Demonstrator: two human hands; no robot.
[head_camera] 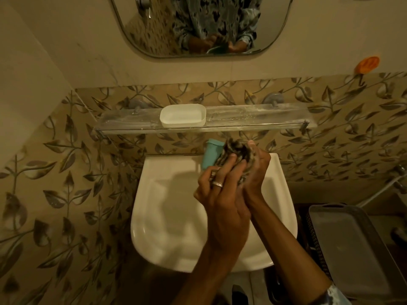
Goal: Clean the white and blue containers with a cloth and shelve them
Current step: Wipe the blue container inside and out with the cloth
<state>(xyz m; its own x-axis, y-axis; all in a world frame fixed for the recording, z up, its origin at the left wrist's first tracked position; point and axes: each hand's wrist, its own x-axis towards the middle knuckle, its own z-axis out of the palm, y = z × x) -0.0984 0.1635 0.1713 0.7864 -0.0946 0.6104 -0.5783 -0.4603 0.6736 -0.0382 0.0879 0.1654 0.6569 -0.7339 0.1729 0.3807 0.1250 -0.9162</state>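
Note:
The white container [182,114] stands on the glass shelf [253,116] below the mirror. Above the back of the basin, both hands meet around the blue container [211,156] and a grey patterned cloth [236,148]. My left hand [217,186], with a ring on it, grips the blue container, whose near end is hidden under my fingers. My right hand [255,170] presses the bunched cloth against the container's right side. Only the blue container's left part shows.
A white basin [167,216] hangs below the hands. A mirror [198,25] above reflects the person's patterned clothing and hands. A grey tray [348,247] on a dark basket sits at the right. An orange sticker [368,64] is on the wall.

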